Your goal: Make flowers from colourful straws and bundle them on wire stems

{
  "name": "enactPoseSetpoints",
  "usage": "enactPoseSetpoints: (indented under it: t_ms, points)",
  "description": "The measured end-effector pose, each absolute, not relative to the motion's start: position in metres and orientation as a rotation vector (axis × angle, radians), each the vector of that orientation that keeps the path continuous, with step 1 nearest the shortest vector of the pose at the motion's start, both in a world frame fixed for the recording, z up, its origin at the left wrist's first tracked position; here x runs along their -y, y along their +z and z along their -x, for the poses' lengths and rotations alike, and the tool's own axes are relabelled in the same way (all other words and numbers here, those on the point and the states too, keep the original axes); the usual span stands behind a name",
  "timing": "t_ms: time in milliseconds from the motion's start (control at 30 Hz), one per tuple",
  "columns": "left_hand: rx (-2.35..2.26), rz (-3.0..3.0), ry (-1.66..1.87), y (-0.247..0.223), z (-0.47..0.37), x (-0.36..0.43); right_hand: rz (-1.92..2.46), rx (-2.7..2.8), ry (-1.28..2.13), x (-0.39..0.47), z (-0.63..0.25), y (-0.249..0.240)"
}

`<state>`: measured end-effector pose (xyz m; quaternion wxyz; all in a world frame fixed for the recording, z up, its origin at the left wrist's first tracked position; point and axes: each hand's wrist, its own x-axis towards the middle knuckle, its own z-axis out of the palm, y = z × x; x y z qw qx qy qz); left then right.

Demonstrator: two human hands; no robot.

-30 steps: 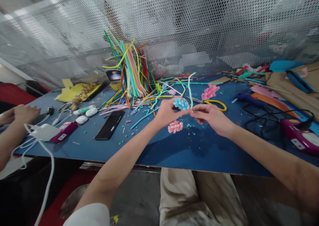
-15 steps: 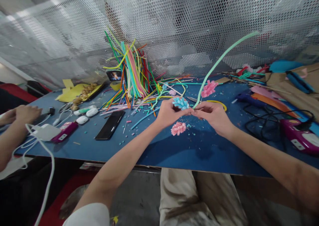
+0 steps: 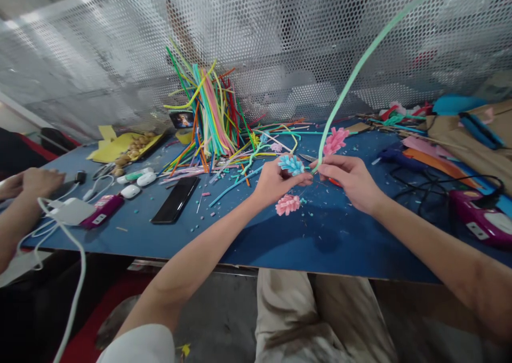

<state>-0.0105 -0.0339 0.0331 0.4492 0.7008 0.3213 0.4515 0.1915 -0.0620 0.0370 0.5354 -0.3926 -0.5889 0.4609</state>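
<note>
My left hand (image 3: 276, 181) is closed on a blue pipe-cleaner flower (image 3: 291, 164), whose fluffy head rests over the fingers. In my right hand (image 3: 344, 180), thumb and fingers pinch the lower end of a long mint-green pipe cleaner (image 3: 352, 80), which arcs up and to the right. Its end meets the flower's stem between my two hands. One pink pipe-cleaner flower (image 3: 288, 205) lies just below my left hand; another pink flower (image 3: 336, 141) shows just beyond my right hand. Scissors (image 3: 307, 158) lie partly hidden behind my right hand.
Behind stands a bundle of coloured pipe cleaners (image 3: 214, 112) against a perforated metal screen (image 3: 320, 42). A black phone (image 3: 176, 200) lies to the left, glue gun (image 3: 400, 157) and cables to the right. Another person's hands (image 3: 40, 181) rest at far left.
My right hand has shifted slightly, and the mint-green pipe cleaner now rises higher and more steeply. The left hand keeps its hold on the blue flower.
</note>
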Motion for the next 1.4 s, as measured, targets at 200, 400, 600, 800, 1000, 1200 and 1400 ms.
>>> enactPoseSetpoints:
  t_ms: [200,400,600,800,1000,1200,1400]
  points:
    - [-0.789,-1.678,1.062,0.028,0.004,0.036,0.975,1.419,1.018,0.054,-0.203,0.047]
    - [-0.760,-1.726,1.059,0.020,0.003,0.034,1.021,1.461,0.755,0.044,-0.213,0.048]
    - [-0.860,-2.045,1.125,0.021,0.006,0.028,1.056,1.507,0.701,0.039,-0.217,0.045]
    - [-0.828,-2.092,1.137,0.023,0.006,0.031,1.034,1.658,0.322,0.046,-0.227,0.068]
    - [-0.749,-2.006,1.131,0.022,0.004,0.034,1.210,1.813,1.005,0.028,-0.244,0.101]
    - [-0.741,-1.986,1.120,0.023,0.000,0.039,1.266,1.933,1.505,-0.017,-0.240,0.121]
    - [-0.763,-1.961,1.111,0.022,0.001,0.039,1.224,2.313,1.354,-0.041,-0.211,0.114]
